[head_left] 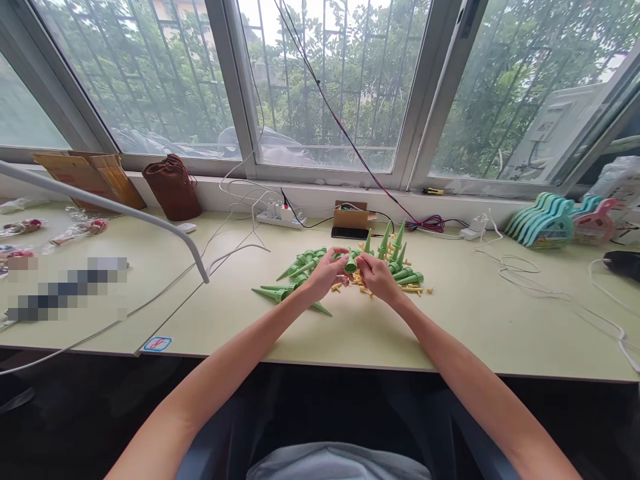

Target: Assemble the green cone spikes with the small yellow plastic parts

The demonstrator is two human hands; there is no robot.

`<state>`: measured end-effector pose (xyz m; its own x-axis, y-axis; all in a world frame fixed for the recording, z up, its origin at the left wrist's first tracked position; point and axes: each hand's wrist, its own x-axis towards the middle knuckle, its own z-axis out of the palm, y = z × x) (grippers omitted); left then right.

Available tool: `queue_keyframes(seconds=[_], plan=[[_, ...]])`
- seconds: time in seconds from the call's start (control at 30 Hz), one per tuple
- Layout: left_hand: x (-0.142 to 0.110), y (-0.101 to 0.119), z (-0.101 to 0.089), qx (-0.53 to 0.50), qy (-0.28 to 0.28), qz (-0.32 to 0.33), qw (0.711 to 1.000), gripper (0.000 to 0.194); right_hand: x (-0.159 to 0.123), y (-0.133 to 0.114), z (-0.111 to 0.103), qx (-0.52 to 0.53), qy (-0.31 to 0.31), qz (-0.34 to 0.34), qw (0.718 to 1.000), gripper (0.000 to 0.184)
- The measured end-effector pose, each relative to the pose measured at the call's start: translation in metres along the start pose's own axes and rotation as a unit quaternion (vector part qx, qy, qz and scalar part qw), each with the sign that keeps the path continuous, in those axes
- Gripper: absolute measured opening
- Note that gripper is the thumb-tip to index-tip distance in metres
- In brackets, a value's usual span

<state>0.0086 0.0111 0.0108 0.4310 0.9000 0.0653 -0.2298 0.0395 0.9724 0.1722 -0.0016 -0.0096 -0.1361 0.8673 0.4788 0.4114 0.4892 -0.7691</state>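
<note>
My left hand [326, 272] is closed around a green plastic plant watering spike [351, 265], its round cup end facing me. Pressed against the right side of that cup is my right hand [379, 275], thumb and fingers pinched; whatever sits between them is hidden. More green spikes [273, 293] lie to the left of my hands, pointing different ways. On the right, several spikes [399, 237] stand tip up, and others [411, 277] lie beside them. Small yellow plastic pieces [412, 289] are scattered under and around my hands.
Behind the spikes are a phone [350, 233], a small cardboard box [350, 217] and a power strip [283, 217]. White cables [235, 250] cross the table at left. A grey curved bar [190, 243] juts in there. Teal hangers [543, 220] stand at far right.
</note>
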Motion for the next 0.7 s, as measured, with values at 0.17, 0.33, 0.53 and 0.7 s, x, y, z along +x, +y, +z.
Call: queue_keyframes(seconds=[0.17, 0.33, 0.53, 0.7], plan=[[-0.001, 0.0, -0.002, 0.009, -0.012, 0.009, 1.0, 0.049, 0.002, 0.004, 0.0, 0.026, -0.008, 0.017, 0.999, 0.041], [-0.001, 0.001, -0.001, -0.018, -0.027, 0.01, 0.999, 0.055, 0.002, 0.008, 0.002, 0.071, -0.02, 0.045, 0.996, 0.044], [0.002, -0.002, -0.004, -0.027, -0.039, -0.013, 0.999, 0.047, 0.003, 0.01, 0.003, 0.135, -0.042, 0.074, 0.987, 0.046], [0.003, -0.003, -0.006, -0.013, -0.057, -0.011, 0.998, 0.043, 0.003, 0.011, 0.004, 0.14, -0.043, 0.079, 0.986, 0.047]])
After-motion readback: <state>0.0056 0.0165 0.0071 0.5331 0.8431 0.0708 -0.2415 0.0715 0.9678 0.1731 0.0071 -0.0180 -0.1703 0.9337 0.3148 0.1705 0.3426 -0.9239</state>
